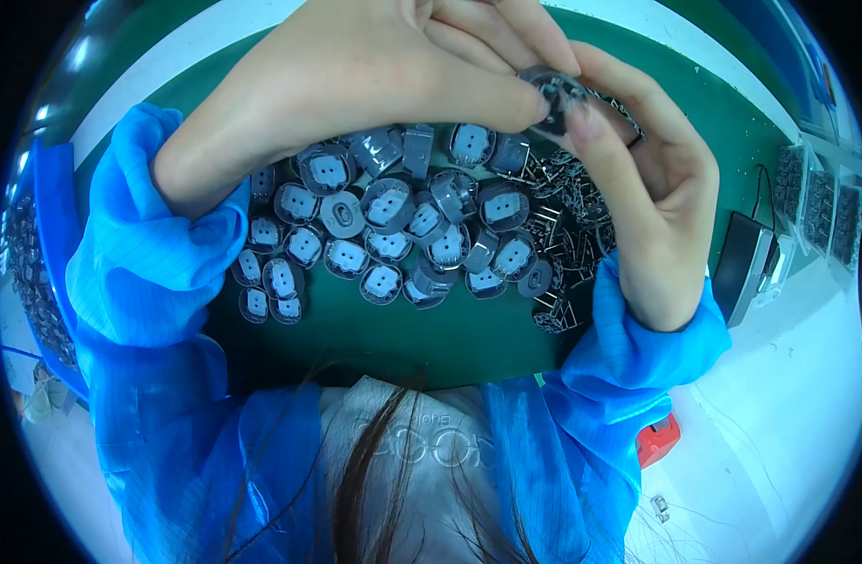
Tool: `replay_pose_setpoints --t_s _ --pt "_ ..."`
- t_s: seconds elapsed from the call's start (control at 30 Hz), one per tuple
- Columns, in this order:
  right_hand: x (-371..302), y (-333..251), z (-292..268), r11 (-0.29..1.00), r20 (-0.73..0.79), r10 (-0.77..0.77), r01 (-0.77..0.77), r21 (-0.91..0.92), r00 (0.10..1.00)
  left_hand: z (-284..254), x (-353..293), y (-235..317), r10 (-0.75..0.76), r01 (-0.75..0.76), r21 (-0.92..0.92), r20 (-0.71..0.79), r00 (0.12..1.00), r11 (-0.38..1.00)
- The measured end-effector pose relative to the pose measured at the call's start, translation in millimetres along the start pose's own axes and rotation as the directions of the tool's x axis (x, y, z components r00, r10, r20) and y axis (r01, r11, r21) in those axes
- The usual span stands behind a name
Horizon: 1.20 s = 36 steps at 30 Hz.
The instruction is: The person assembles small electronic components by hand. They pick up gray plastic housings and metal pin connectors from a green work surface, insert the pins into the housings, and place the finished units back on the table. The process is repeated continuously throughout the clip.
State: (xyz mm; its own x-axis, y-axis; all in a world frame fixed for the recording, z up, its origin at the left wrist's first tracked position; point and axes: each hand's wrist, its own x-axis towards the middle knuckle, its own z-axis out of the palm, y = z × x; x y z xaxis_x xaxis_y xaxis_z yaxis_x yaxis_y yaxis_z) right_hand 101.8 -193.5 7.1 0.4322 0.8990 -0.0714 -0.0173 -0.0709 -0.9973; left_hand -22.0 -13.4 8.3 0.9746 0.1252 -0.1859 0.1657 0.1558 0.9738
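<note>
Both my hands meet at the upper right of centre, raised above the green mat. Between them is a small dark grey round plastic housing. My left hand pinches it from the left with thumb and fingers. My right hand grips it from the right, its thumb pressed on the near side. A thin dark metal piece shows by the right fingers, partly hidden. Below my hands lies a loose pile of similar grey housings with pale inserts. Beside the pile, under my right hand, is a heap of small dark metal pieces.
The green mat covers the work surface. At the left stands a blue bin of dark parts. To the right are a black box-shaped device with a cable and clear trays of dark parts. A red object sits at lower right.
</note>
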Motion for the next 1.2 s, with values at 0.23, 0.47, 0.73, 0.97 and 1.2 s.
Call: replay_pose_setpoints --t_s 0.23,0.47,0.73,0.97,1.2 --pt "0 13 10 0.983 -0.111 -0.134 0.118 -0.142 0.985 5 1 -7 0.044 -0.04 0.157 -0.028 0.999 0.987" --pt "8 24 -10 0.923 -0.004 -0.362 0.358 -0.142 0.932 2 8 -13 0.165 -0.167 0.043 0.055 0.985 0.985" --pt "1 11 4 0.947 0.025 0.091 -0.094 0.306 0.996 2 0 7 0.34 -0.314 0.515 0.047 0.939 0.798" --pt "0 9 10 0.994 0.053 -0.015 0.009 0.112 0.999 -8 1 -2 0.464 -0.491 0.491 0.186 0.866 0.719" --pt "-3 5 7 0.971 -0.003 -0.191 0.189 -0.143 0.982 -2 -3 0 0.509 -0.535 0.516 0.208 0.836 0.669"
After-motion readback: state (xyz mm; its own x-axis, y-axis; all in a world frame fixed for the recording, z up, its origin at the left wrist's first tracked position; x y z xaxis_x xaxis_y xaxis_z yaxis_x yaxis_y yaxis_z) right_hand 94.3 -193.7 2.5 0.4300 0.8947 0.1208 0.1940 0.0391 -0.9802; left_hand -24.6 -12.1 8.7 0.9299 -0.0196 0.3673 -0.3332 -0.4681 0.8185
